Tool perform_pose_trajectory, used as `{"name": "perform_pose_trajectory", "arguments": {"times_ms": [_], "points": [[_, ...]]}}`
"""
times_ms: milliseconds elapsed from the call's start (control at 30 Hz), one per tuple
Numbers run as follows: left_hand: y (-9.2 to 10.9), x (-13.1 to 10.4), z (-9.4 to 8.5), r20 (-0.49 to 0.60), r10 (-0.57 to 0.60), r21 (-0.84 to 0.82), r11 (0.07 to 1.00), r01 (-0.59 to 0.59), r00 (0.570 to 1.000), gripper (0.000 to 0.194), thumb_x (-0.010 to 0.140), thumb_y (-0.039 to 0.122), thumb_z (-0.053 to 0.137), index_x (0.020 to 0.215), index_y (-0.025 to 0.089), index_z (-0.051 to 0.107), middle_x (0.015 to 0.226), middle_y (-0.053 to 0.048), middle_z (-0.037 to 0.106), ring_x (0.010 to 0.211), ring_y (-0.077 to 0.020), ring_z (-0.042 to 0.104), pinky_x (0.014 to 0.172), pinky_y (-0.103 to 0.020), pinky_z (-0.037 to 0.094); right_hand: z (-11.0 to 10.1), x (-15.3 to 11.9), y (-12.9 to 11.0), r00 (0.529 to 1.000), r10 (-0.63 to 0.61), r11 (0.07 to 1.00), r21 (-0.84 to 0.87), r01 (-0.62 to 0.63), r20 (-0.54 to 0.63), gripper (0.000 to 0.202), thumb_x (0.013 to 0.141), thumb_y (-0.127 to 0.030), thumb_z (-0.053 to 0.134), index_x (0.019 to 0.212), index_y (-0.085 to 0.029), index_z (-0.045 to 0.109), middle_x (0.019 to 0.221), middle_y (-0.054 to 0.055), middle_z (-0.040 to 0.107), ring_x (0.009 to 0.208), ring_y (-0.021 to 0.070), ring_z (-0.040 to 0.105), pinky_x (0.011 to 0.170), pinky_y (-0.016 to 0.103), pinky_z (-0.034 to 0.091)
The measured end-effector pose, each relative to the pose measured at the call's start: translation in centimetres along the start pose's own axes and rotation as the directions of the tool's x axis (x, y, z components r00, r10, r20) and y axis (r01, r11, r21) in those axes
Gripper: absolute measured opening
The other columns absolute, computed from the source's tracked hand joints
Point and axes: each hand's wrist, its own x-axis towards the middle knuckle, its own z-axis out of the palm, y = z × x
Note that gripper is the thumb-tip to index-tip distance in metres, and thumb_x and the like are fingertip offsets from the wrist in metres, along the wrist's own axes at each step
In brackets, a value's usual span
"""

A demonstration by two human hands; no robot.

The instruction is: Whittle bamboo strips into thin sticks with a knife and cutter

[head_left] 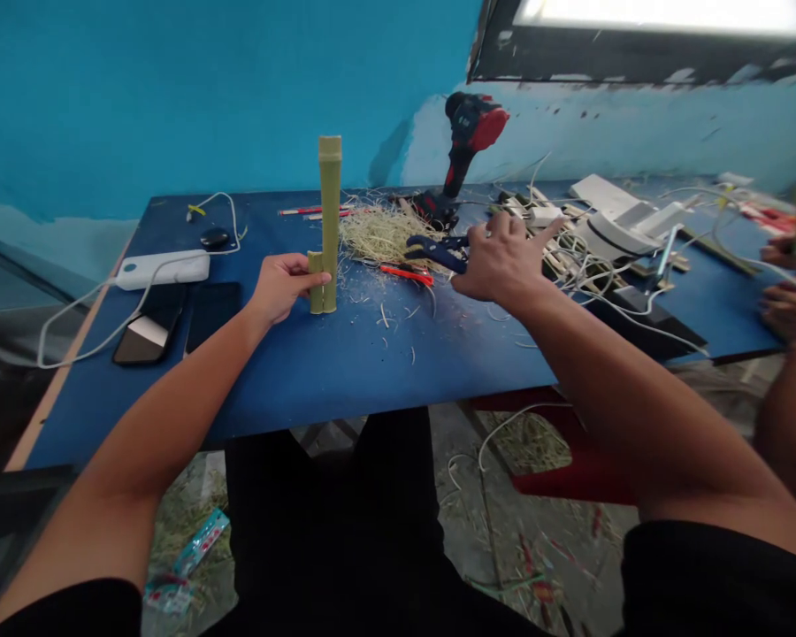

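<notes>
My left hand (285,287) is closed on a short split piece of bamboo (316,299), pinching it between thumb and fingers. It stands upright against a taller bamboo piece (330,208), both with their lower ends on the blue table. To the right, my right hand (504,257) is wrapped over a dark blue plier-like tool (438,252), whose forked end points left. The palm hides the rest of that tool. Just beyond it lie a heap of pale bamboo shavings (378,234) and an orange-red cutter (408,274).
A red and black cordless drill (470,133) stands at the back. Cables and bamboo strips (570,265) crowd the right side, where another person's hands (792,305) are. A white power bank (163,270), mouse (214,238) and two phones (149,327) lie left.
</notes>
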Motion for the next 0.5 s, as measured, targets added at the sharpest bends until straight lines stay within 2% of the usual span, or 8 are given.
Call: {"name": "perform_pose_trajectory", "arguments": {"times_ms": [100,167,233,333,400,500], "points": [[-0.1,0.1,0.0,0.005,-0.01,0.002,1.0,0.01,1.0,0.029,0.056,0.027,0.096,0.068,0.019,0.071,0.076,-0.002,0.079,0.067,-0.0168,0.076,0.054,-0.026,0.059,-1.9,-0.6,1.3,0.995,-0.019,0.997,0.066,0.026,-0.098,0.078,0.094,-0.068,0.063,0.159,-0.029,0.048,0.182,0.02,0.017,0.164,0.0589,0.009,0.117,0.087,0.017],[-0.1,0.1,0.0,0.01,-0.012,-0.003,1.0,0.012,1.0,0.03,0.056,0.027,0.096,0.068,0.019,0.07,0.077,-0.002,0.08,0.068,-0.0176,0.076,0.055,-0.027,0.061,-2.9,-0.9,1.8,0.993,-0.006,0.995,0.093,0.017,-0.121,0.075,0.095,-0.072,0.057,0.16,-0.034,0.046,0.184,0.014,0.015,0.165,0.0564,0.004,0.119,0.083,0.018],[-0.1,0.1,0.0,0.01,-0.007,-0.015,1.0,0.007,1.0,0.031,0.055,0.028,0.096,0.068,0.019,0.07,0.077,-0.002,0.08,0.068,-0.0179,0.077,0.054,-0.027,0.061,-3.5,-0.9,1.9,0.989,0.028,0.992,0.125,-0.01,-0.142,0.076,0.096,-0.069,0.055,0.162,-0.035,0.042,0.179,0.016,0.028,0.163,0.0545,0.015,0.121,0.08,0.019],[-0.1,0.1,0.0,0.017,-0.002,-0.034,0.999,0.003,1.0,0.031,0.054,0.028,0.097,0.066,0.019,0.07,0.076,-0.003,0.08,0.068,-0.0184,0.077,0.054,-0.028,0.061,-3.8,-0.7,2.1,0.961,0.072,0.979,0.201,-0.018,-0.267,0.075,0.096,-0.061,0.056,0.163,-0.03,0.042,0.165,0.022,0.05,0.15,0.0522,0.037,0.121,0.074,0.022],[-0.1,0.1,0.0,0.02,0.0,-0.037,0.999,0.001,1.0,0.031,0.054,0.029,0.097,0.065,0.02,0.071,0.075,-0.003,0.079,0.066,-0.0182,0.076,0.053,-0.028,0.061,-3.8,-0.5,2.4,0.941,0.015,0.975,0.215,0.061,-0.338,0.07,0.094,-0.053,0.058,0.16,-0.029,0.049,0.157,0.021,0.059,0.141,0.0499,0.046,0.118,0.07,0.029],[-0.1,0.1,-0.1,0.015,0.002,-0.023,1.0,-0.002,1.0,0.03,0.054,0.029,0.099,0.065,0.02,0.072,0.072,-0.003,0.078,0.063,-0.0168,0.074,0.052,-0.027,0.059,-3.7,-0.1,2.7,0.946,-0.086,0.966,0.205,0.155,-0.314,0.065,0.088,-0.04,0.06,0.151,-0.025,0.061,0.145,0.018,0.069,0.131,0.045,0.058,0.11,0.061,0.042]]}}
